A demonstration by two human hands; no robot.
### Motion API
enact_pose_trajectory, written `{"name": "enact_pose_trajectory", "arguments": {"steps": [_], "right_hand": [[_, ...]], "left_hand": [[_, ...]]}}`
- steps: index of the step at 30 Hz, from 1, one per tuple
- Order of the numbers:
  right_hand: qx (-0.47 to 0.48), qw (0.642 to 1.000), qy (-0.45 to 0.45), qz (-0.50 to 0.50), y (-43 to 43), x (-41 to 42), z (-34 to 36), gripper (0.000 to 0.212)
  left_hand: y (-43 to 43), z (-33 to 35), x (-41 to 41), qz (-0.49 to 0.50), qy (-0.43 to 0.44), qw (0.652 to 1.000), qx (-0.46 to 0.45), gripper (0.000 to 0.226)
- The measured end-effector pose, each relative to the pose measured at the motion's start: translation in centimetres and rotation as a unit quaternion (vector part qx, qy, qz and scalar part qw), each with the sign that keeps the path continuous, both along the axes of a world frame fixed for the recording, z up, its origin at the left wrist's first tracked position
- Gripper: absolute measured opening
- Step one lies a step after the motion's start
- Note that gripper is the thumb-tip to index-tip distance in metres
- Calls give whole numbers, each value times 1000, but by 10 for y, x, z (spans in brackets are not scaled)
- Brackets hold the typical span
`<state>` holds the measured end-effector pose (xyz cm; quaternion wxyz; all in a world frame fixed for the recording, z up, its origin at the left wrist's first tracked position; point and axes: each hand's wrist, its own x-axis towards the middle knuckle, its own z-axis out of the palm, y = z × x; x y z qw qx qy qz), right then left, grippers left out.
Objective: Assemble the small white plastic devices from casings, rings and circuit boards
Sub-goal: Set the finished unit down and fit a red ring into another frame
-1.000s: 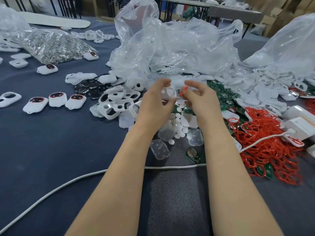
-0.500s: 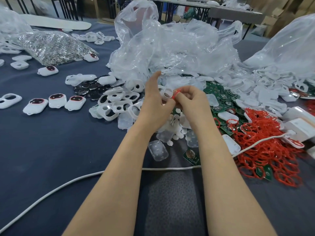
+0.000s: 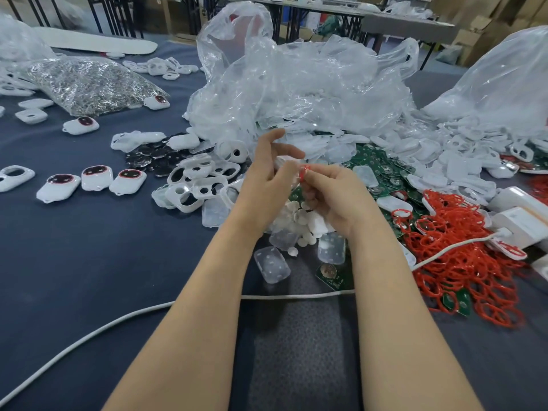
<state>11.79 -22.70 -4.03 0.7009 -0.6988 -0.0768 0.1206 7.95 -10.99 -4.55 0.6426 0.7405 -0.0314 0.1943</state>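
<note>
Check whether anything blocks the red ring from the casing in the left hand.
Nothing visible does. The right hand pinches the ring directly beside the casing that the left hand holds; no other part lies between them.

Red ring [image 3: 303,171] mostly hidden in right hand [image 3: 335,197] pinch; only small arc shows. White piece [image 3: 283,163] behind left hand [image 3: 267,179]: shape unclear, grip on it cannot be told. Circuit boards [image 3: 382,173] partly buried under plastic bag [image 3: 296,93]. White cable [image 3: 89,336] cut off at left edge.
</note>
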Motion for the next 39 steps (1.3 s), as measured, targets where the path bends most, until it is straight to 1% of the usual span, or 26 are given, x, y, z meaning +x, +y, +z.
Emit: {"name": "enact_pose_trajectory", "arguments": {"steps": [2, 3, 5, 9, 12, 13, 15, 17, 23, 24, 27, 29, 32, 34, 37, 39], "right_hand": [[20, 1000, 4, 3, 2, 0, 1, 15], [10, 1000, -6, -10, 3, 0, 1, 12], [-18, 998, -39, -50, 6, -1, 1, 9], [-44, 988, -108, -99, 10, -1, 0, 14], [-85, 974, -153, -141, 11, 0, -2, 15], [-102, 967, -173, -155, 11, 0, -2, 16], [-121, 952, -219, -174, 11, -1, -2, 16], [-132, 941, -252, -182, 13, -3, -2, 12], [-138, 925, -292, -199, 18, -8, -3, 8], [-140, 922, -298, -203, 18, -8, -3, 7], [-159, 914, -312, -207, 18, -8, -4, 3], [-164, 910, -316, -213, 18, -7, -5, 6], [-180, 903, -323, -219, 18, -7, -6, 8], [-181, 901, -325, -221, 19, -7, -6, 8], [-166, 906, -321, -218, 22, -10, -4, 6], [-136, 924, -294, -204, 22, -12, -2, 4]], "left_hand": [[1, -1, 1, 23, -6, 999, 25, 51], [1, -2, 2, 34, 0, 999, 32, 55], [2, -4, 4, 52, 33, 998, 15, 63], [5, -6, 7, 75, 92, 992, -33, 65], [6, -6, 7, 82, 95, 992, -12, 71], [6, -6, 7, 88, 94, 992, 9, 69], [5, -7, 8, 101, 88, 990, 41, 54], [3, -6, 7, 97, 84, 991, 39, 38], [4, -2, 5, 44, 75, 992, -88, 8], [4, -2, 5, 34, 74, 991, -104, 6], [4, -1, 4, 2, 76, 987, -139, 18], [4, -1, 2, -17, 77, 989, -126, 21], [3, 0, 1, -39, 77, 992, -90, 18], [2, 0, 1, -36, 70, 993, -84, 16], [4, -2, 4, -12, 60, 995, -82, 10], [5, -2, 6, 2, 60, 994, -86, 10]]}}
